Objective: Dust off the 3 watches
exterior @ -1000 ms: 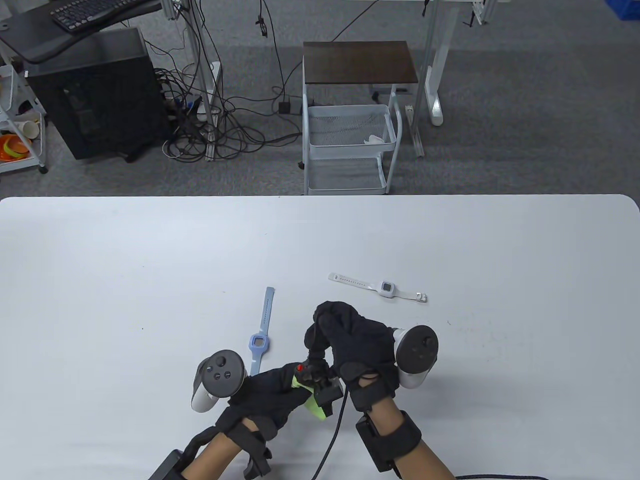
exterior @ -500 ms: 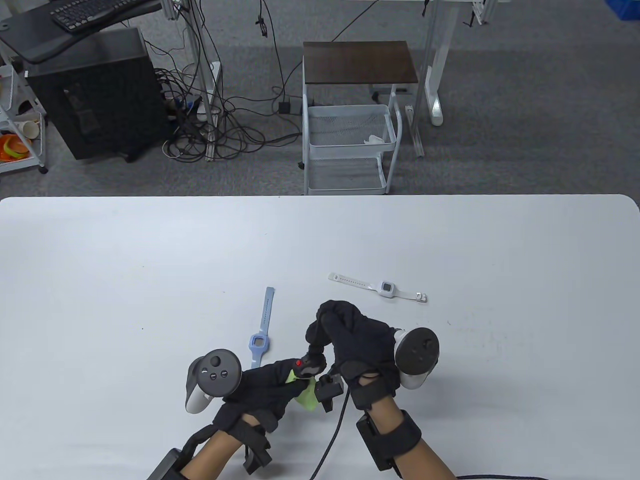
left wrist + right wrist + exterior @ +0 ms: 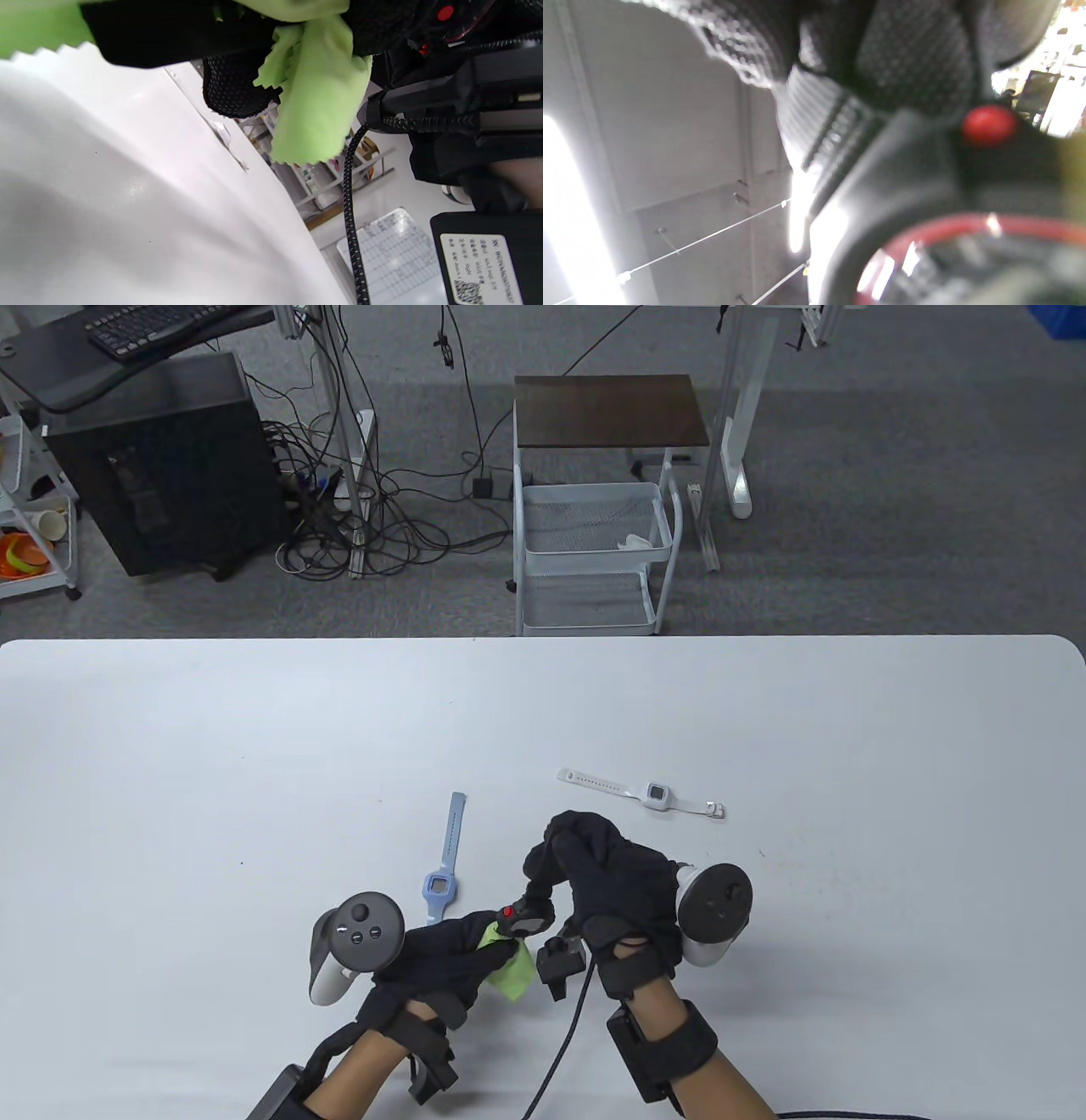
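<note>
White table (image 3: 254, 746), seen from above; held clear of its surface near the front edge, a black watch (image 3: 528, 918) with a red button, gripped in the curled fingers of the right hand (image 3: 611, 891) and met from the left by a green cloth (image 3: 507, 963) bunched in the closed fingers of the left hand (image 3: 450, 963). Both hands level with the watch, cloth touching its near-left side; strap apparently running up into the right hand, so wiping judged to go along that line. Beyond the black watch on the tabletop: a blue watch (image 3: 441, 874) just left, long axis pointing away, nearer the left hand; a white watch (image 3: 649, 793) farther off to the right, lying crosswise, nearer the right hand. Count: three watches, one cloth, two hands.
</note>
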### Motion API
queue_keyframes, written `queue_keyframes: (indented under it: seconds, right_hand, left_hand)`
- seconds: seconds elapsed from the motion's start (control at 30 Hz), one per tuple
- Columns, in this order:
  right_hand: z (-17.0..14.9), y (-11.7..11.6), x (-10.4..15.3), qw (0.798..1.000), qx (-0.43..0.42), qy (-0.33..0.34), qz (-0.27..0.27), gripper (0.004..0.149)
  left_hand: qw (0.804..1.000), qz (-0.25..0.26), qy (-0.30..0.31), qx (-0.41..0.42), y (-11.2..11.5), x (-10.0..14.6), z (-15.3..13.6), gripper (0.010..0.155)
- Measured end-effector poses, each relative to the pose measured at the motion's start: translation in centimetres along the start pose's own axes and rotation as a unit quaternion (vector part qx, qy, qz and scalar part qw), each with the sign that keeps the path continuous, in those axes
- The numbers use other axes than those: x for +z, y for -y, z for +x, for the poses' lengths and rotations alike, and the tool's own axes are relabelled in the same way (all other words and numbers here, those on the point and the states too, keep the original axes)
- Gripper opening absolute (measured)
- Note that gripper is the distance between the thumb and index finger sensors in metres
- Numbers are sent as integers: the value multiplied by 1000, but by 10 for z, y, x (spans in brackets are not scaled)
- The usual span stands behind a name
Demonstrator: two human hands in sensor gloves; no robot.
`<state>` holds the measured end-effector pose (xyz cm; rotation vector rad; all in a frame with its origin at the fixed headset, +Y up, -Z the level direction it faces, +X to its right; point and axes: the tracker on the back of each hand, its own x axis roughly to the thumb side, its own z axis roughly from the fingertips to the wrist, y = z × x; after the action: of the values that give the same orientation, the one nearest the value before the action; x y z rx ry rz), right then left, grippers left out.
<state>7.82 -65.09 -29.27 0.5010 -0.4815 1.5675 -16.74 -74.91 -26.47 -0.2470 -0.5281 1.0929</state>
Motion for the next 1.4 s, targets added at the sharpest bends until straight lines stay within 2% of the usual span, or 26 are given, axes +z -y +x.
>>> queue_keyframes:
  seconds: [0.2, 0.33, 0.5, 0.77, 0.93, 1.4]
  right_hand:
    - [1, 4, 0, 1000, -6, 4, -13, 38]
    - [0, 3, 0, 1000, 0, 3, -11, 38]
    - [0, 6, -1, 1000, -1, 3, -18, 38]
    - [0, 10, -2, 1000, -1, 7, -30, 37]
    - [-1, 11, -2, 999, -2, 7, -34, 37]
    - [5, 22, -5, 998, -21, 17, -64, 37]
  left_hand:
    - [1000, 21, -17, -9, -6, 3, -2, 47]
    - [999, 1, -29, -38, -4, 2, 0, 46]
    - [999, -9, -43, -7, -4, 0, -6, 46]
    - [998, -10, -54, -5, -3, 0, -10, 47]
    - [997, -28, -58, -52, -1, -2, -6, 45]
    - [999, -21, -47, 10, -2, -1, -11, 48]
